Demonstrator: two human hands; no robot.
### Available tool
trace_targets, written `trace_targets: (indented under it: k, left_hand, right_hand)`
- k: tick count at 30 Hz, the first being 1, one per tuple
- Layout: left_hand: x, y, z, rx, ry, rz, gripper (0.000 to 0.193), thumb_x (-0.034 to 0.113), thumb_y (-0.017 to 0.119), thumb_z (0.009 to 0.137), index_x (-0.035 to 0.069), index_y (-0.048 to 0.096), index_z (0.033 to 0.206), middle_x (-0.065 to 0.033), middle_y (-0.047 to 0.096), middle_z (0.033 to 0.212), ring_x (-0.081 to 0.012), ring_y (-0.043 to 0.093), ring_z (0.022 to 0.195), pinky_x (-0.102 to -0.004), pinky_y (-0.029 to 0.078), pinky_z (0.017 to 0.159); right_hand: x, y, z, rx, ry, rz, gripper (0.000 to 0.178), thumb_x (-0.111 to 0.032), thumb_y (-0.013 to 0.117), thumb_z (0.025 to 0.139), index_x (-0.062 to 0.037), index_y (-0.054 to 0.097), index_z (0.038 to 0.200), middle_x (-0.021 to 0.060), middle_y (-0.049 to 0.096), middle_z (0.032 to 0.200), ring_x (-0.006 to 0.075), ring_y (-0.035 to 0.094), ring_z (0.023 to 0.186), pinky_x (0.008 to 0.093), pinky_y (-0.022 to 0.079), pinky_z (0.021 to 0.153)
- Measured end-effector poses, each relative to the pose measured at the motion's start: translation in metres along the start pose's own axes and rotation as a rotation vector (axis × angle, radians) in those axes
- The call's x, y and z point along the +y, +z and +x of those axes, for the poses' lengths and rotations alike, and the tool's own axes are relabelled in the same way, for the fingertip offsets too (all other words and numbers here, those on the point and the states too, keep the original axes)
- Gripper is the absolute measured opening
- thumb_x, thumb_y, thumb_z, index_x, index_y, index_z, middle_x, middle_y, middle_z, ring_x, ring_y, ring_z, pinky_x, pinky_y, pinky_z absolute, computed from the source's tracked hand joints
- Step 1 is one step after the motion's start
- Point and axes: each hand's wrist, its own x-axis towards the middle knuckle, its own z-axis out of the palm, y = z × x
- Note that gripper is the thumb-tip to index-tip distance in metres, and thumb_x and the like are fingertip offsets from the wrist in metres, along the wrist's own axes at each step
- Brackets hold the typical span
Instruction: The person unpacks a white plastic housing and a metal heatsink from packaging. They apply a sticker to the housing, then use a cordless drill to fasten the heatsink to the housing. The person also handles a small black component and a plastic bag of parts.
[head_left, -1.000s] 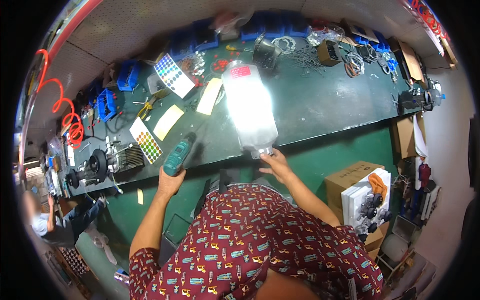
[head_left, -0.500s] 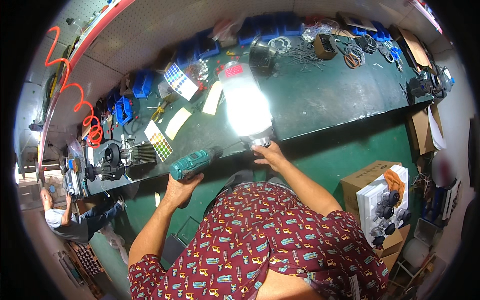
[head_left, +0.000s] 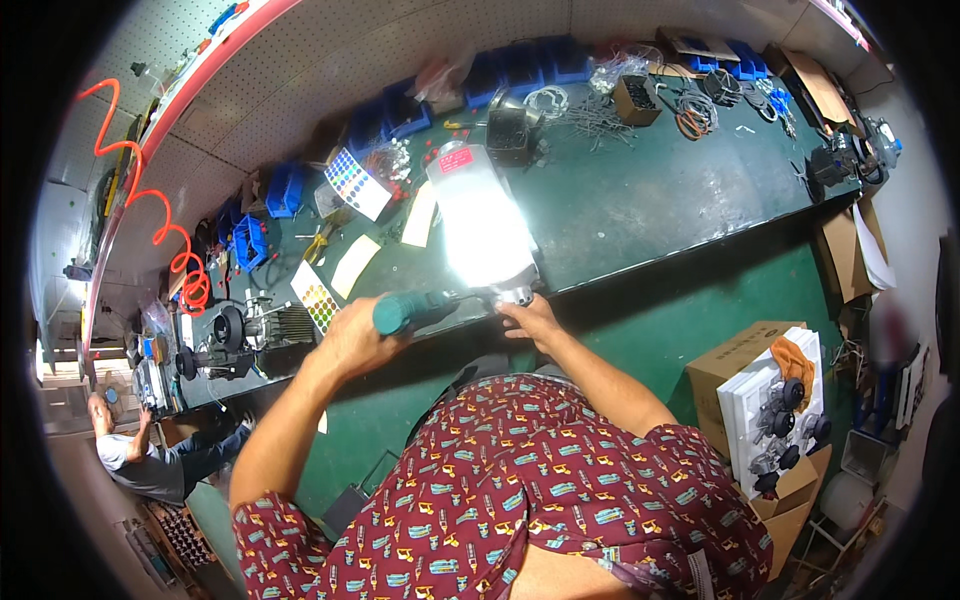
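My left hand [head_left: 357, 338] is closed around a green cordless drill [head_left: 408, 311], held level with its front end pointing right. The drill's tip reaches the near end of a long silver metal housing [head_left: 468, 187] with a red label, which lies on the bench. Glare washes out much of the housing's surface. At its near end, over the bench edge, my right hand [head_left: 534, 322] grips a round metal end piece [head_left: 516, 295], with fingers curled under it. The exact contact between drill tip and housing is too small to make out.
Sticker sheets [head_left: 357, 184] and yellow paper slips [head_left: 355, 266] lie left of the housing on the green bench [head_left: 640, 215]. A motor assembly [head_left: 250, 332] sits farther left. Blue bins [head_left: 405, 110] line the back. Cartons [head_left: 735, 360] stand at right; another person [head_left: 150, 455] is at far left.
My left hand has lifted the drill and turned it toward the housing, bringing its tip to the near end. My right hand stays on the end piece.
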Motion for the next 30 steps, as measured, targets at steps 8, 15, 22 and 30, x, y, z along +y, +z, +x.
trace_targets:
  k: [8,15,22,30]
  left_hand:
    - [0.025,-0.025,0.053,-0.138,0.032,0.335,0.023,0.026,0.073,0.076,0.009,0.071,0.092,-0.0190,0.071,0.088,-0.0396,0.069,0.085,-0.0485,0.055,0.076]
    - [0.001,-0.020,0.039,-0.027,0.164,0.179,0.027,0.023,0.074,0.078,0.013,0.073,0.103,-0.0158,0.073,0.092,-0.0363,0.070,0.087,-0.0446,0.056,0.078]
    - [0.011,-0.016,-0.001,0.065,0.103,-0.124,0.031,0.017,0.073,0.078,0.009,0.072,0.108,-0.0152,0.074,0.095,-0.0316,0.071,0.089,-0.0403,0.056,0.083]
    - [-0.003,-0.021,-0.043,0.100,-0.038,-0.542,0.045,0.006,0.074,0.080,0.003,0.065,0.124,-0.0109,0.071,0.115,-0.0193,0.067,0.102,-0.0331,0.053,0.091]
  right_hand:
    - [0.001,0.003,0.002,0.021,0.011,0.008,0.050,-0.036,0.081,0.081,-0.0026,0.065,0.114,0.0073,0.067,0.102,0.0191,0.065,0.086,0.0398,0.061,0.075]
    - [0.005,0.002,0.005,0.007,0.008,0.094,0.068,-0.032,0.084,0.079,0.0022,0.054,0.130,0.0175,0.062,0.119,0.0308,0.063,0.109,0.0513,0.059,0.087]
    - [0.021,0.016,-0.004,-0.369,0.288,0.531,0.062,-0.025,0.079,0.087,0.0060,0.047,0.131,0.0276,0.050,0.135,0.0401,0.055,0.122,0.0591,0.054,0.095]
    - [-0.011,0.056,0.004,-0.611,0.241,0.829,0.023,-0.015,0.049,0.100,0.0044,0.053,0.112,0.0221,0.064,0.120,0.0357,0.063,0.114,0.0505,0.050,0.105]
